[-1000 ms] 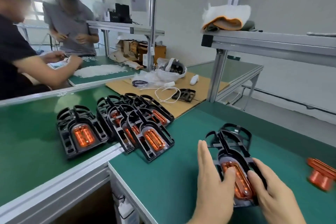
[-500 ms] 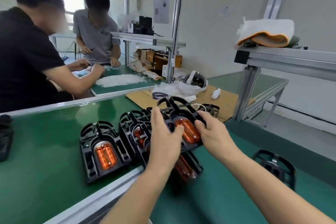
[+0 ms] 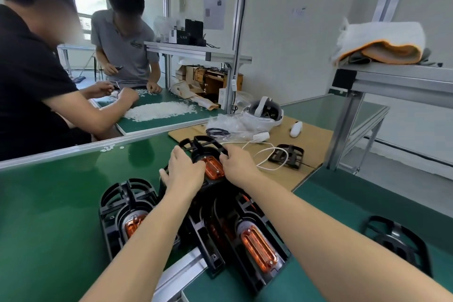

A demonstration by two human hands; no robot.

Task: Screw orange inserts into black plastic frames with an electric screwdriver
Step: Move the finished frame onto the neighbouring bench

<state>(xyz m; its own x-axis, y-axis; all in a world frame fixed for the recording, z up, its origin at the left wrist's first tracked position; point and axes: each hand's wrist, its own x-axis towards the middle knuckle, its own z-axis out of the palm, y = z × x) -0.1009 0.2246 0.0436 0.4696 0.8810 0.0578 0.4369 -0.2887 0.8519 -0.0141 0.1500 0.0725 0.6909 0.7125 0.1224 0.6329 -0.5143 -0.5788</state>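
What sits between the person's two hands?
In the head view, the orange insert of a black plastic frame lies between left hand and right hand.

a small factory assembly room: green-matted workbenches (image 3: 49,203) on aluminium-profile frames (image 3: 343,130), two seated workers (image 3: 31,76) sorting a pile of small white parts (image 3: 159,111), rows of identical black plastic frames (image 3: 245,240) holding orange inserts (image 3: 258,247).

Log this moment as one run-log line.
left hand: holds frame | right hand: holds frame | frame: over finished row, orange insert fitted
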